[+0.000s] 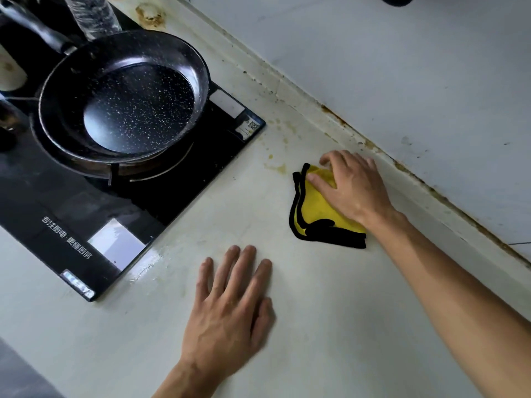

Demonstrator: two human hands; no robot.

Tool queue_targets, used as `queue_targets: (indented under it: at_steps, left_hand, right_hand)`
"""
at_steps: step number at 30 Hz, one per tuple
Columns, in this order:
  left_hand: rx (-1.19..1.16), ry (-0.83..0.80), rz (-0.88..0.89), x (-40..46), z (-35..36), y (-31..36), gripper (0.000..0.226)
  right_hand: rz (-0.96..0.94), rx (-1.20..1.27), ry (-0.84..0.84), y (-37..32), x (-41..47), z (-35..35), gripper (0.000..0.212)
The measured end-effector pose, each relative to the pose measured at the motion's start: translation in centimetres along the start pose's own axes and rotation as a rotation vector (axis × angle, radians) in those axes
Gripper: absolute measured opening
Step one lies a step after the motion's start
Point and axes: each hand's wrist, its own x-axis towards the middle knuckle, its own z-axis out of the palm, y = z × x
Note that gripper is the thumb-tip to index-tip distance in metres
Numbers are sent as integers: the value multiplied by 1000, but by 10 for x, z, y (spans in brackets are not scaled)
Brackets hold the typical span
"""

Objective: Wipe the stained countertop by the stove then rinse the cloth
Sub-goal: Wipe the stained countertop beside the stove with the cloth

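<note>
The bench [316, 326] is a pale, smooth, faintly glossy slab that fills most of the view, with yellowish-brown stains [277, 167] dried on it just right of the stove corner. Along its far edge runs a raised off-white backsplash strip [287, 87], its seam against the wall [402, 67] lined with rusty brown grime; the wall itself is matte grey-white and speckled with small marks. The stove [71, 214] is a flat sheet of black glass with sharp corners, white printed characters near its front edge and a few pale reflections. On its round metal burner ring sits a frying pan [126, 96], circular, black with fine white speckles, a shiny flat base and a long dark handle running off to the upper left.

The right hand [349, 186] lies on top of the cloth [316, 208], fingers spread and bent at the tips, pressing it flat to the bench close to the backsplash and just right of the stains. The cloth is soft yellow microfibre, folded into a rough triangle, with thick black stitched edging along its left and lower sides. The left hand [232, 303] rests palm-down on the bare bench in front of the stove corner, fingers straight and slightly apart, holding nothing
</note>
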Motion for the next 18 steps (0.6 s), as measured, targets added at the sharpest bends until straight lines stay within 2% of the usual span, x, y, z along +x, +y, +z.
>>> queue_targets:
  at_steps: [5, 8, 10, 15, 17, 18]
  left_hand:
    - [-6, 3, -10, 0, 1, 0, 58]
    - [-9, 0, -11, 0, -1, 1, 58]
    - [-13, 3, -15, 1, -2, 1, 58]
    - [-17, 18, -12, 0, -2, 1, 57]
    - [-18, 19, -12, 0, -1, 1, 58]
    - [-19, 20, -12, 0, 0, 1, 58]
  right_hand:
    - [-9, 127, -169, 4, 7, -7, 52]
    - [3, 225, -139, 8, 4, -32, 54]
    - [-10, 207, -33, 10, 0, -58, 54]
    - [-30, 47, 419, 10, -17, -113, 49]
    - [-28, 0, 492, -1, -28, -110, 41]
    - [-31, -2, 477, -7, -33, -100, 35]
